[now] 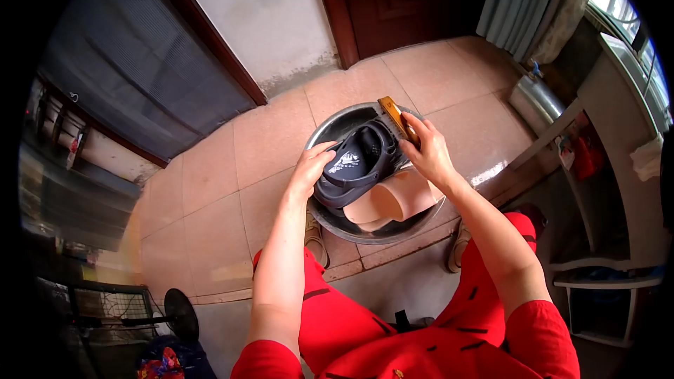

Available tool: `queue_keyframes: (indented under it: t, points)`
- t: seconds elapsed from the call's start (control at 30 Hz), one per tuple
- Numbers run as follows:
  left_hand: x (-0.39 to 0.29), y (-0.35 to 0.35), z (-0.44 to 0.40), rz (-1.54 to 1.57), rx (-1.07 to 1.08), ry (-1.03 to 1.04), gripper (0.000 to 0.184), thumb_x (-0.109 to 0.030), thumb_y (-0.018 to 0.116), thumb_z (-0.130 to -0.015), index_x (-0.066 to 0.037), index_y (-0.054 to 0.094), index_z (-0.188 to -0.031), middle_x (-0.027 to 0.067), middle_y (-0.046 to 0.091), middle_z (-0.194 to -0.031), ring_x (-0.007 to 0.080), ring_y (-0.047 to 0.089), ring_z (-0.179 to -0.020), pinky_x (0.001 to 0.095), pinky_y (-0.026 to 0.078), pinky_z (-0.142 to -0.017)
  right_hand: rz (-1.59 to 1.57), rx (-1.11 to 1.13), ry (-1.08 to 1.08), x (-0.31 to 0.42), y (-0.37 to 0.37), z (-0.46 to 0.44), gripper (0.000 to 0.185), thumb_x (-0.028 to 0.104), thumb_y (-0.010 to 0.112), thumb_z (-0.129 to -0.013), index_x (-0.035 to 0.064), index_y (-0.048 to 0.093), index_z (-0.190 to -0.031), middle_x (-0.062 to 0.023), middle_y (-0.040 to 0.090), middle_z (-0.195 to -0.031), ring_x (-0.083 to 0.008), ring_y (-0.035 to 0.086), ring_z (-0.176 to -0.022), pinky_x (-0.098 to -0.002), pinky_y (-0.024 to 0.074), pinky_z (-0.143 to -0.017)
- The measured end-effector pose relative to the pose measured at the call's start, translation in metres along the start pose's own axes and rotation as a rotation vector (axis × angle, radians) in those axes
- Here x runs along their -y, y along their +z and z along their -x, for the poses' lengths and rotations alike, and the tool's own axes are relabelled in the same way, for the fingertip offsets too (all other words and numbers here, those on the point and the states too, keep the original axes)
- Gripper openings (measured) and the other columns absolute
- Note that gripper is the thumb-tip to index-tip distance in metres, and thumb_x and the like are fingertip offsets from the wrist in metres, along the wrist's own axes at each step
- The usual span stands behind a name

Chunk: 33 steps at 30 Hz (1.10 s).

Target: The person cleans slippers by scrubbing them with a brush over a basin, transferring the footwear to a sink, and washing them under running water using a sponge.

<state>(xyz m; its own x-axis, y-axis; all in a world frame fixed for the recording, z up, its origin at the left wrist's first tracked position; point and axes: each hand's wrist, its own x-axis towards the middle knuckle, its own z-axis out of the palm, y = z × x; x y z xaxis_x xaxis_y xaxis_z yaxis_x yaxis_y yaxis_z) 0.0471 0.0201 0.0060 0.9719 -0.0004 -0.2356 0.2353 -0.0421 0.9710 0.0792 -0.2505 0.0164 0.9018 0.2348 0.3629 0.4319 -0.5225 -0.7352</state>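
A round metal basin (314,219) stands on the floor between my feet. Inside it lie a dark blue clog (358,158) and peach-coloured slippers (404,196). My left hand (314,168) is closed on the left edge of the dark clog. At the basin's upper right, my right hand (428,146) is wrapped round a brush with an orange-brown back (397,121), its bristles turned toward the clog. The palm sides of both hands are hidden.
Pink floor tiles (274,147) surround the basin. A metal pot (537,102) and a pale shelf frame (618,133) stand at the right. Dark red doors (421,7) and a grey screen curtain (147,49) lie beyond. At the lower left is a round black object (181,314).
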Motion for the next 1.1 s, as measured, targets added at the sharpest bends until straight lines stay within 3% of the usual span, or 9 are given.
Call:
queue_keyframes:
  t: [0.1,0.13,0.27,0.43,0.6,0.77,0.87,1.03,1.1]
  points:
    - [0.012,0.000,-0.008,0.075,0.022,0.016,0.042,-0.011,0.051,-0.086,0.005,0.055,-0.125,0.0140,0.062,-0.117,0.0181,0.059,-0.103,0.0282,0.044,-0.091,-0.153,0.062,-0.015,0.028,-0.005,0.005,0.054,0.013,0.058,-0.084,0.0036,0.045,-0.135,-0.0171,0.060,-0.103,-0.0278,0.060,-0.090,-0.0346,0.0495,-0.079]
    - [0.017,0.001,-0.011,0.056,0.003,0.029,0.042,-0.011,0.050,-0.086,0.005,0.055,-0.125,0.0139,0.062,-0.117,0.0185,0.059,-0.105,0.0286,0.043,-0.093,-0.336,0.145,0.050,0.036,-0.002,0.007,0.053,0.016,0.054,-0.089,0.0020,0.043,-0.138,-0.0111,0.058,-0.093,-0.0197,0.060,-0.080,-0.0314,0.0500,-0.065]
    - [0.032,0.012,-0.014,0.066,-0.071,0.050,0.045,-0.013,0.047,-0.085,0.007,0.054,-0.126,0.0166,0.061,-0.119,0.0218,0.055,-0.112,0.0303,0.040,-0.097,-0.798,0.626,0.596,0.063,-0.005,0.015,0.046,0.013,0.044,-0.095,0.0000,0.038,-0.139,-0.0077,0.054,-0.083,-0.0149,0.056,-0.059,-0.0272,0.0451,-0.051]
    - [0.024,0.042,0.008,-0.379,-0.296,0.288,0.049,-0.019,0.047,-0.081,-0.005,0.056,-0.127,0.0241,0.058,-0.118,0.0374,0.054,-0.111,0.0383,0.038,-0.100,-0.948,0.545,0.793,0.043,0.010,0.006,0.022,0.012,0.042,-0.095,-0.0025,0.048,-0.111,-0.0094,0.053,-0.081,-0.0157,0.053,-0.057,-0.0292,0.0453,-0.050]
    - [-0.003,0.073,0.039,-0.923,-0.443,0.430,0.053,-0.012,0.056,-0.076,-0.013,0.055,-0.129,0.0112,0.054,-0.124,0.0341,0.048,-0.108,0.0419,0.040,-0.099,-1.186,0.429,0.847,0.049,0.015,0.003,0.014,0.012,0.044,-0.095,0.0004,0.047,-0.103,-0.0090,0.051,-0.082,-0.0132,0.049,-0.062,-0.0256,0.0432,-0.050]
    - [-0.011,0.037,0.023,-0.781,-0.488,0.438,0.046,-0.011,0.054,-0.076,-0.010,0.060,-0.122,0.0142,0.062,-0.115,0.0298,0.056,-0.106,0.0383,0.039,-0.098,-0.792,0.557,0.633,0.050,-0.017,-0.005,0.037,0.011,0.050,-0.092,-0.0024,0.050,-0.126,-0.0037,0.053,-0.079,-0.0072,0.047,-0.059,-0.0205,0.0394,-0.048]
    - [0.016,0.010,0.000,-0.130,-0.258,0.288,0.046,-0.009,0.050,-0.077,-0.004,0.060,-0.122,0.0146,0.065,-0.109,0.0226,0.061,-0.101,0.0297,0.045,-0.088,-0.608,0.521,0.542,0.038,-0.040,-0.005,0.061,0.014,0.060,-0.084,-0.0049,0.039,-0.139,-0.0051,0.056,-0.081,-0.0077,0.049,-0.058,-0.0214,0.0408,-0.049]
    - [0.029,0.007,-0.007,0.081,-0.170,0.101,0.047,-0.007,0.055,-0.075,0.004,0.058,-0.121,0.0115,0.066,-0.104,0.0199,0.061,-0.095,0.0283,0.046,-0.085,-0.357,0.621,0.454,0.031,-0.059,0.008,0.060,0.016,0.064,-0.080,-0.0065,0.046,-0.132,-0.0065,0.058,-0.081,-0.0097,0.051,-0.060,-0.0244,0.0425,-0.052]
    - [0.023,0.001,-0.004,-0.052,-0.024,-0.178,0.047,-0.007,0.055,-0.074,0.006,0.057,-0.120,0.0117,0.064,-0.109,0.0192,0.059,-0.102,0.0276,0.043,-0.089,-0.285,0.601,0.399,0.035,-0.071,0.010,0.057,0.015,0.065,-0.077,-0.0081,0.051,-0.127,-0.0081,0.060,-0.083,-0.0115,0.053,-0.063,-0.0260,0.0440,-0.056]
